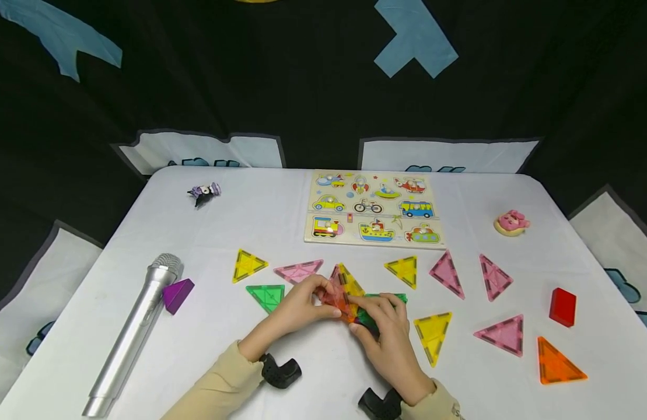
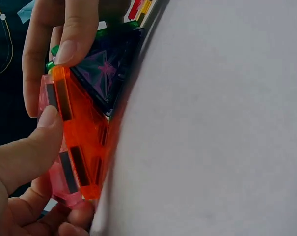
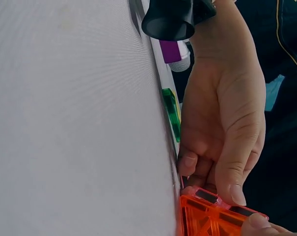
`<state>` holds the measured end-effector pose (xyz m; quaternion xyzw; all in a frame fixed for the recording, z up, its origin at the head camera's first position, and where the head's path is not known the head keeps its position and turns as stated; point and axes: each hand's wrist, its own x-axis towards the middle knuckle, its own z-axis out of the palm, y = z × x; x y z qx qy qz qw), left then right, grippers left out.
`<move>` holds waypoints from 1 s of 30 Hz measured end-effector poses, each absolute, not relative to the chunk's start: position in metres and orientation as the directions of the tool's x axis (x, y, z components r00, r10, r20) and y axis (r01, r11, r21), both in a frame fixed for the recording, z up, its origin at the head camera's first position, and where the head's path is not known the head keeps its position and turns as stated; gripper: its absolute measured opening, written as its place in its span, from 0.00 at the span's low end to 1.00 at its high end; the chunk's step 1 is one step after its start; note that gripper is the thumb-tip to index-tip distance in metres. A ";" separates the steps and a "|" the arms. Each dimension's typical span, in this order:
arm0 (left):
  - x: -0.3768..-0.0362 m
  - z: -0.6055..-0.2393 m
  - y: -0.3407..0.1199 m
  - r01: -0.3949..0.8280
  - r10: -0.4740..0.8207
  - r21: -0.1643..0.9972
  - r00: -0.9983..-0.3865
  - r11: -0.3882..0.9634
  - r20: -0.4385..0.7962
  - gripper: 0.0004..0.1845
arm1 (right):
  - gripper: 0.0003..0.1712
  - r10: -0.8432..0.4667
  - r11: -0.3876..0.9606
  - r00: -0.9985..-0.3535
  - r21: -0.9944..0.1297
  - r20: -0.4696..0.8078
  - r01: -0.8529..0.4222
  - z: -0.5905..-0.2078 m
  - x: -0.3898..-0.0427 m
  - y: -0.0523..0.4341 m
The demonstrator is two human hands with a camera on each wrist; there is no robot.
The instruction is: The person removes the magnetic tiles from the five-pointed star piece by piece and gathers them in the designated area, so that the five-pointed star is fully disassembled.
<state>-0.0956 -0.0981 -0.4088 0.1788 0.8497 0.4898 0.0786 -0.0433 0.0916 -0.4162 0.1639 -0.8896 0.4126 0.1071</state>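
Bright, even overhead light on the white table (image 1: 81, 350); soft shadows. Head view bends at its edges; wrist views blur up close.

a white table (image 1: 281, 216) stands in front of a big black cloth wall (image 1: 302, 87) with blue tape patches (image 1: 415, 41) stuck on it, under bright light.
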 end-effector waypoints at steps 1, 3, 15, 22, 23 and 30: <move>-0.096 -0.410 -0.098 0.204 0.372 0.872 -0.928 0.446 0.027 0.16 | 0.26 -0.203 0.608 -0.923 -0.698 0.326 -0.380 -0.416 -0.043 0.092; -0.096 -0.410 -0.097 0.162 0.358 0.897 -0.934 0.412 0.004 0.17 | 0.26 -0.203 0.610 -0.922 -0.694 0.329 -0.382 -0.416 -0.044 0.092; -0.099 -0.414 -0.099 -0.093 0.357 0.994 -0.928 0.053 -0.106 0.12 | 0.24 -0.211 0.617 -0.912 -0.676 0.351 -0.403 -0.415 -0.043 0.092; -0.095 -0.412 -0.103 -0.175 0.343 0.984 -0.927 -0.036 -0.152 0.12 | 0.25 -0.211 0.632 -0.921 -0.673 0.329 -0.385 -0.416 -0.042 0.090; -0.093 -0.410 -0.105 -0.177 0.345 0.983 -0.926 -0.044 -0.151 0.12 | 0.24 -0.208 0.636 -0.922 -0.671 0.327 -0.382 -0.416 -0.042 0.090; -0.069 -0.383 -0.142 -0.061 0.235 0.994 -0.969 0.091 -0.081 0.10 | 0.25 -0.198 0.630 -0.926 -0.682 0.322 -0.372 -0.416 -0.042 0.092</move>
